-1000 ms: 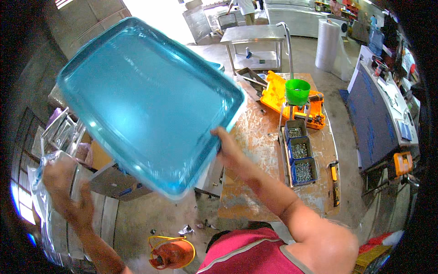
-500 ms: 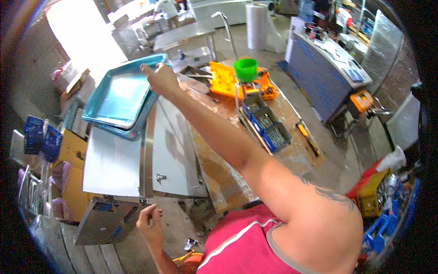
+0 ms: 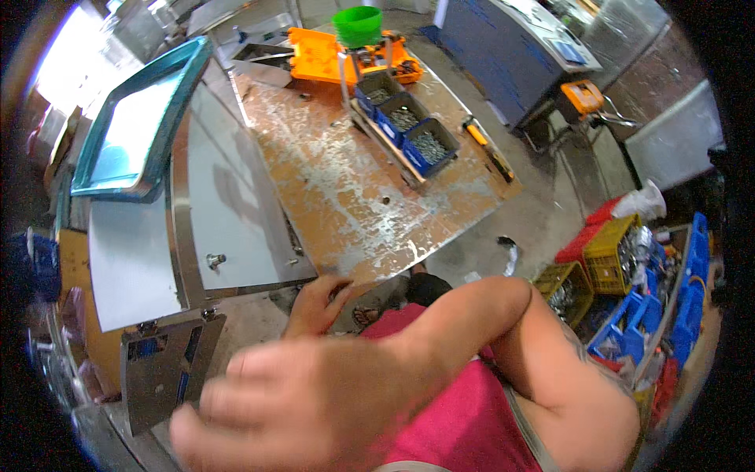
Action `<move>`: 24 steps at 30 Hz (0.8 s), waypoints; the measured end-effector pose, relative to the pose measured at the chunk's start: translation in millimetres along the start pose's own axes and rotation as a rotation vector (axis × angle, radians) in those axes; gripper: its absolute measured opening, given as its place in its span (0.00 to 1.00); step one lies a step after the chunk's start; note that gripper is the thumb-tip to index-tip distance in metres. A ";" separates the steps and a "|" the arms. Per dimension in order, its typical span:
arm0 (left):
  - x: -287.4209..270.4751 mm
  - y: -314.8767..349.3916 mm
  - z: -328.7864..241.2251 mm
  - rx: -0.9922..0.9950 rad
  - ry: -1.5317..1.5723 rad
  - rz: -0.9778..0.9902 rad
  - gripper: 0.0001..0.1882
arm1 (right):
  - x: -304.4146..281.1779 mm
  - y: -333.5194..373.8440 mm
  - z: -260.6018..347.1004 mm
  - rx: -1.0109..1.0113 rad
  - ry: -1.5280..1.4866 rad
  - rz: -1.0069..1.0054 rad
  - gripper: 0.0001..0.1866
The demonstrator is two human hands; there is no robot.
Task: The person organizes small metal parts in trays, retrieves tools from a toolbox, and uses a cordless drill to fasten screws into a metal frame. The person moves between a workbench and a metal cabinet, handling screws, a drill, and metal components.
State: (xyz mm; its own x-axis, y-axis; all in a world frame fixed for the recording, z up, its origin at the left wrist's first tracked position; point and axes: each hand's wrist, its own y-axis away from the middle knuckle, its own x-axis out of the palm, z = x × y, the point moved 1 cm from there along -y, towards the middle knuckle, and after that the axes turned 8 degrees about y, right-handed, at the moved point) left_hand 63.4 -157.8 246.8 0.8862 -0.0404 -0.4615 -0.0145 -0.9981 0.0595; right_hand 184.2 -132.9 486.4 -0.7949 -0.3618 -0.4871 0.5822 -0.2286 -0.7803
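My right hand [image 3: 275,401] is large and smeared by motion, close to the camera at the lower left. Its fingers seem bent, but their grip is unclear, and no object shows in it. Further off, my left hand [image 3: 314,305] appears beside the near corner of the worn brown tabletop [image 3: 314,165], thumb and fingers apart, holding nothing visible. A teal tray [image 3: 179,94] rests at the left on a white-topped steel unit [image 3: 130,252]. A steel flap [image 3: 169,374] hangs from that unit's near edge, partly covered by my right hand.
Blue bins [image 3: 429,149] of small metal parts stand on the tabletop, near a green bowl [image 3: 358,27] and an orange case [image 3: 314,55]. A yellow-and-black tool [image 3: 487,149] lies along the right edge. Yellow crates [image 3: 609,252] and blue bins stand on the right.
My right hand has come away from the teal tray and swung back toward me. My left hand has moved up toward the tabletop's near corner. The view has shifted rightward and down.
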 end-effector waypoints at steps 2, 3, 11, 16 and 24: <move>-25.5 -43.0 -11.4 0.062 -0.057 -0.007 0.11 | -11.2 -18.3 8.9 -0.099 0.078 -0.212 0.18; -37.5 -64.1 -18.1 0.092 -0.056 -0.091 0.12 | -10.9 -26.8 8.9 -0.135 0.127 -0.425 0.15; -229.9 -220.0 -33.9 0.192 -1.896 -0.903 0.40 | -87.1 141.5 -153.8 0.096 -0.061 0.045 0.18; -296.5 -234.6 -3.1 -0.403 -1.712 -0.643 0.37 | -185.7 344.5 -321.8 1.210 0.492 -0.298 0.18; -355.5 -96.9 -15.9 -0.446 -1.297 -0.469 0.35 | -265.0 528.0 -426.9 1.487 0.893 0.083 0.20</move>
State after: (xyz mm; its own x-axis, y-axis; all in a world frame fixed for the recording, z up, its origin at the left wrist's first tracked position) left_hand -242.9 -46.0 419.1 -0.2698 0.0259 -0.9626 0.5103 -0.8439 -0.1657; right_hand 629.2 228.1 36.0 -0.3006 0.0378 -0.9530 -0.1375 -0.9905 0.0041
